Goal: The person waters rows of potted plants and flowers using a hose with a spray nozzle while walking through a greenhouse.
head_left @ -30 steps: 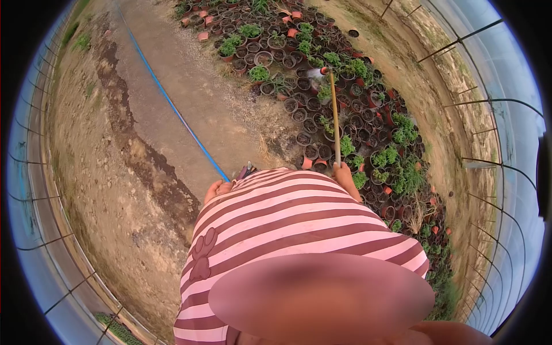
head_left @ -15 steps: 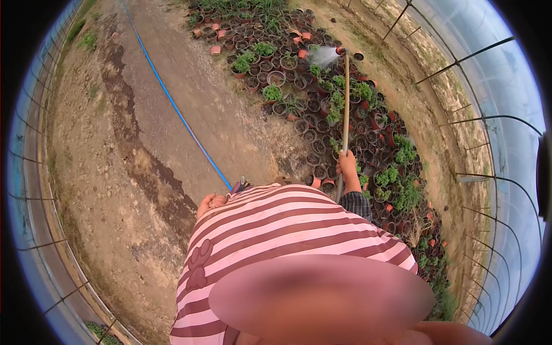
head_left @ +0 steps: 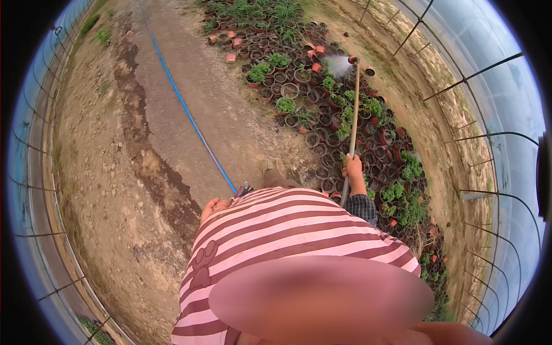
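My right hand is closed round the lower part of a long tan watering wand. The wand points away from me, and its orange and dark spray head throws a fan of water leftward over potted plants. Close to my waist on the left, my left hand has its fingers curled; the striped shirt hides part of it, and what it holds, if anything, does not show. Just beyond that hand, a blue hose meets a small purple and metallic item I cannot identify.
Many dark and terracotta pots crowd the bed on the right, some with green plants. A dirt path runs along the left, with a dark damp strip. Curved metal hoops and plastic sheeting line both sides. A shoe shows below me.
The pots, hose and wand all sit slightly further right and lower in view. A shoe has come into sight ahead of the shirt. Water still sprays, and my right hand keeps its hold.
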Tool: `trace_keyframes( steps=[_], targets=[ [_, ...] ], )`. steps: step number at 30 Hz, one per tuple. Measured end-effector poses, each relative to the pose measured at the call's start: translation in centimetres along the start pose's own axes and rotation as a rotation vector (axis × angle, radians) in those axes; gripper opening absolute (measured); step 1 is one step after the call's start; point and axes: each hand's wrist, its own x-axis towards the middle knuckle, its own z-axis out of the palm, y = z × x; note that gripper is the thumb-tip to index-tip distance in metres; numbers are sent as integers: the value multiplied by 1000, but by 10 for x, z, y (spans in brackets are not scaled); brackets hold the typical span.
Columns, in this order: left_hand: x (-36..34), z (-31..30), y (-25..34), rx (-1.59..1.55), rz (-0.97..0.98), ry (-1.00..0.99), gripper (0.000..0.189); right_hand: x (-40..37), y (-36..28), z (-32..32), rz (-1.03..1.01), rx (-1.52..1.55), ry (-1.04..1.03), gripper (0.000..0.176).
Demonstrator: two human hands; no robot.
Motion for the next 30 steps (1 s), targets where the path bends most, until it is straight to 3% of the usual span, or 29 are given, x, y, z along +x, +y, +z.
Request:
trace_keyframes(
  steps=[2, 3, 6, 11, 14, 15, 17, 18, 20, 30],
  targets=[
    [10, -9, -1, -200, -115, -78, 27, 3, 1, 5, 4, -26, -7, 21],
    [36, -35, -3, -604, -401, -245, 27, 0, 0, 9, 2, -38, -9, 20],
    [60, -52, 4, -711, -569, -358, 26, -1, -6, 22, 0, -89, -33, 20],
    [86, -58, 3, -949, -729, -365, 27, 15, -2, 41, 12, -174, -86, 20],
    [80, -42, 7, -654, -451, -209, 26, 19, -8, 49, 30, -181, -122, 20],
    [82, -44, 12, -942, -690, -302, 26, 21, -9, 52, 34, -169, -135, 21],
    [81, -42, 16, -914, -678, -278, 24, 23, -12, 59, 44, -162, -145, 21],
    [70, -27, 19, -598, -428, -158, 23, 22, -15, 63, 52, -167, -143, 22],
    [64, -18, 21, -273, -173, -48, 22, 25, -17, 67, 54, -200, -143, 23],
    [66, -25, 12, -425, -169, -67, 22, 53, -8, 75, -33, -447, -130, 33]
  ],
)
